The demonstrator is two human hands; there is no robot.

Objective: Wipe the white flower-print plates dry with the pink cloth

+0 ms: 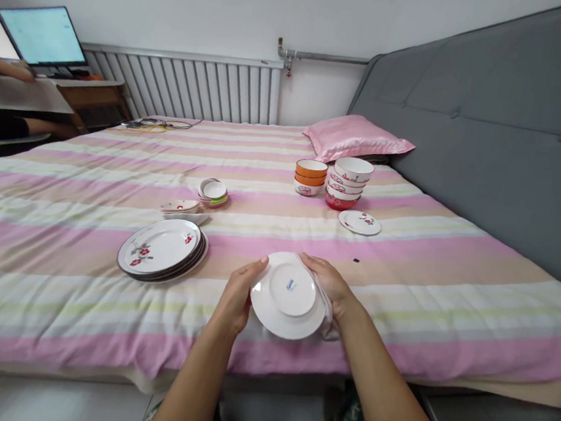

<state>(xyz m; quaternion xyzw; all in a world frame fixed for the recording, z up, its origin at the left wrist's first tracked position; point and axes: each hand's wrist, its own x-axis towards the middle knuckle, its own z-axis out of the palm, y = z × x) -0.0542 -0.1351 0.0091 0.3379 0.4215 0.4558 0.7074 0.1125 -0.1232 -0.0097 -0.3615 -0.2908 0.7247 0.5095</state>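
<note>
A white plate (282,320) is held up over the near edge of the bed, its underside with a small blue mark facing me. My left hand (242,289) grips its left rim, thumb on the underside. On the other side my right hand (327,284) holds the rim together with a pale cloth (330,324), which hangs down behind the plate. The fingers of both hands are partly hidden. Beyond the plate to the right, a flat white plate with red flowers (359,223) lies on the striped bedspread (261,202).
Stacked flowered plates (162,245) lie at left, with small dishes (180,207) and small bowls (213,191) behind. Orange bowls (311,168) and red-and-white bowls (350,177) stand stacked near a pink pillow (357,137). A grey headboard (493,112) borders the right. Another person's arm (6,68) shows at far left.
</note>
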